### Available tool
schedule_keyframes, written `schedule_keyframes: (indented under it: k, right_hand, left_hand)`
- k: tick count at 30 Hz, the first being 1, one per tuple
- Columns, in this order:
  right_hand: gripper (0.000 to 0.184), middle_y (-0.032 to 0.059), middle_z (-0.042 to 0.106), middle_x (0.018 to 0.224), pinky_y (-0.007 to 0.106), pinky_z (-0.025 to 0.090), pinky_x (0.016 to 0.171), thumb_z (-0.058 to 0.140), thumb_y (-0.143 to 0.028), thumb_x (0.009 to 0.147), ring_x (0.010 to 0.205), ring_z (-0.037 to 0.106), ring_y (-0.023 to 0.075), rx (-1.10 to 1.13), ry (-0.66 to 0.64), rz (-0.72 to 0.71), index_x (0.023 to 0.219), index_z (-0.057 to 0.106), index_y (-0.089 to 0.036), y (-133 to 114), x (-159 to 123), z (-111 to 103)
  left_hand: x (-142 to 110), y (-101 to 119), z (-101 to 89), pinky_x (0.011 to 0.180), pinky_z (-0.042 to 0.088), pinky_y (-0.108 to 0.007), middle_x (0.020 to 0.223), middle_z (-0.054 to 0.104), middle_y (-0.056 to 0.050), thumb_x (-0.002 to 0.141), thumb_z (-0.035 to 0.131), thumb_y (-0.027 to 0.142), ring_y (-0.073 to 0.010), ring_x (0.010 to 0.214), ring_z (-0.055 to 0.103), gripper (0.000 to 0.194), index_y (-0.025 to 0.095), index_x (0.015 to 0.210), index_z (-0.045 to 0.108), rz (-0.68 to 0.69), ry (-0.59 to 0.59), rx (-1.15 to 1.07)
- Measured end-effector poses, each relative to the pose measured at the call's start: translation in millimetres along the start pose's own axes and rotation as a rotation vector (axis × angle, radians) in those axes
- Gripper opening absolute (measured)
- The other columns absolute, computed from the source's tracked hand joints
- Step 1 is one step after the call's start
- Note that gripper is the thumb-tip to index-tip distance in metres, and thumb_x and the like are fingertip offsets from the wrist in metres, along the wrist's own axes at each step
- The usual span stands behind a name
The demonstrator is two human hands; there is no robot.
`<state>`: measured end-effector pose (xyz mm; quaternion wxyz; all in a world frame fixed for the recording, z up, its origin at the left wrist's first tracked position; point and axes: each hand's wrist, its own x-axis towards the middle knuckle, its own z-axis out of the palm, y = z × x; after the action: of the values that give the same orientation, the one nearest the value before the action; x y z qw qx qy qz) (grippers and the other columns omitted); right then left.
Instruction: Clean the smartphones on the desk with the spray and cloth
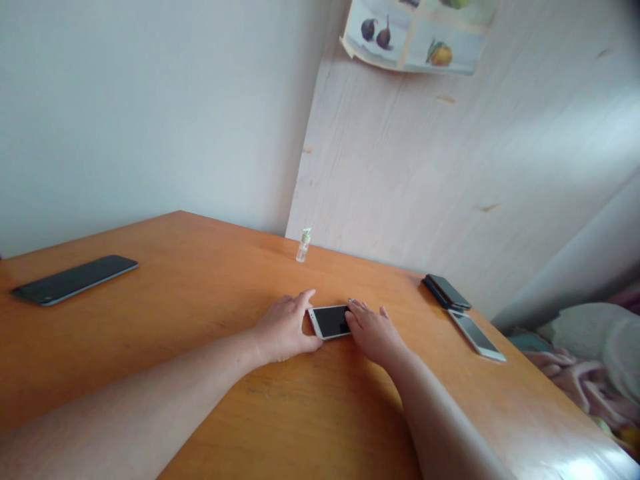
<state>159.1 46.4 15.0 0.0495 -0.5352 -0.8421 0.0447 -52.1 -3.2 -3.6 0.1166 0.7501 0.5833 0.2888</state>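
Observation:
A white-framed smartphone lies on the orange-brown wooden table, its dark screen facing up. My left hand is at the phone's left end, thumb and fingers spread apart around that short edge. The thumb is by the near corner, and the fingertips reach past the far corner. Over the right end of the phone rests my right hand, palm down with fingers stretched forward, hiding that end. Whether the fingers press on the screen or its edge, I cannot tell.
A small clear pump bottle stands behind the phone. To the left lies a large dark phone. On the right are a stack of dark phones and a white phone, near the table's right edge. Fruit pictures hang above.

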Motion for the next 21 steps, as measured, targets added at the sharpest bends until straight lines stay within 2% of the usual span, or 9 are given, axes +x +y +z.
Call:
schedule_keyframes:
  k: [3, 8, 10, 12, 15, 17, 19, 21]
  right_hand:
    - [0.047, 0.0149, 0.041, 0.150, 0.059, 0.018, 0.113, 0.027, -0.030, 0.100, 0.138, 0.039, 0.0278, -0.027, -0.004, -0.020, 0.139, 0.046, -0.014, -0.1, -4.8, -2.9]
    - [0.047, 0.0100, 0.043, 0.150, 0.047, 0.018, 0.117, 0.025, -0.031, 0.101, 0.140, 0.035, 0.0216, 0.070, -0.019, -0.365, 0.142, 0.044, -0.018, -34.6, -24.9, -10.8]
    - [0.048, 0.0086, 0.041, 0.151, 0.046, 0.019, 0.117, 0.024, -0.032, 0.102, 0.141, 0.033, 0.0205, 0.095, -0.052, -0.429, 0.145, 0.040, -0.020, -38.7, -27.8, -12.5]
    - [0.048, 0.0105, 0.041, 0.151, 0.047, 0.020, 0.116, 0.024, -0.032, 0.101, 0.141, 0.034, 0.0221, 0.076, -0.062, -0.374, 0.145, 0.041, -0.018, -30.6, -25.0, -12.6]
    - [0.046, 0.0155, 0.046, 0.146, 0.053, 0.023, 0.113, 0.027, -0.029, 0.100, 0.136, 0.042, 0.0268, -0.006, -0.043, -0.175, 0.138, 0.048, -0.013, -7.8, -16.2, -12.0]
    - [0.043, 0.0170, 0.051, 0.142, 0.055, 0.026, 0.111, 0.028, -0.026, 0.099, 0.132, 0.047, 0.0282, -0.043, -0.041, -0.096, 0.132, 0.053, -0.013, 0.5, -14.0, -13.6]
    - [0.041, 0.0168, 0.055, 0.138, 0.051, 0.030, 0.110, 0.029, -0.026, 0.099, 0.129, 0.050, 0.0275, -0.035, -0.051, -0.131, 0.127, 0.056, -0.013, -4.0, -18.6, -18.0]
    - [0.041, 0.0153, 0.055, 0.138, 0.045, 0.033, 0.110, 0.030, -0.026, 0.099, 0.129, 0.050, 0.0256, 0.017, -0.072, -0.260, 0.127, 0.057, -0.014, -18.9, -29.1, -24.3]
  left_hand:
    - [0.5, -1.5, 0.7, 0.100, 0.042, -0.041, 0.127, 0.062, -0.014, 0.065, 0.073, 0.044, -0.0316, 0.117, 0.056, 0.093, 0.016, 0.144, 0.032, 0.008, -0.006, 0.005]
    - [2.0, -2.6, 1.1, 0.098, 0.044, -0.042, 0.123, 0.065, -0.014, 0.066, 0.072, 0.046, -0.0318, 0.115, 0.058, 0.090, 0.016, 0.142, 0.033, 0.018, -0.011, 0.002]
    - [2.2, -1.9, 0.3, 0.098, 0.044, -0.042, 0.122, 0.065, -0.014, 0.067, 0.071, 0.047, -0.0316, 0.114, 0.059, 0.089, 0.015, 0.142, 0.033, 0.020, -0.021, 0.001]
    - [2.0, -0.5, -0.9, 0.099, 0.044, -0.041, 0.123, 0.064, -0.014, 0.066, 0.072, 0.045, -0.0315, 0.115, 0.058, 0.091, 0.015, 0.142, 0.032, 0.011, -0.030, 0.002]
    - [1.0, 1.3, -2.5, 0.100, 0.043, -0.042, 0.126, 0.063, -0.013, 0.064, 0.074, 0.044, -0.0318, 0.116, 0.057, 0.093, 0.015, 0.143, 0.032, -0.006, -0.030, 0.003]
    - [0.6, 1.6, -2.9, 0.100, 0.043, -0.042, 0.126, 0.063, -0.013, 0.065, 0.073, 0.044, -0.0318, 0.116, 0.057, 0.092, 0.015, 0.143, 0.033, -0.004, -0.027, 0.000]
    - [0.4, 0.9, -2.4, 0.099, 0.043, -0.042, 0.126, 0.063, -0.013, 0.065, 0.073, 0.045, -0.0318, 0.116, 0.057, 0.092, 0.015, 0.143, 0.033, 0.000, -0.025, 0.001]
    - [0.6, -0.2, -1.3, 0.098, 0.044, -0.041, 0.124, 0.064, -0.014, 0.064, 0.074, 0.047, -0.0319, 0.115, 0.058, 0.093, 0.015, 0.142, 0.034, -0.001, -0.021, 0.005]
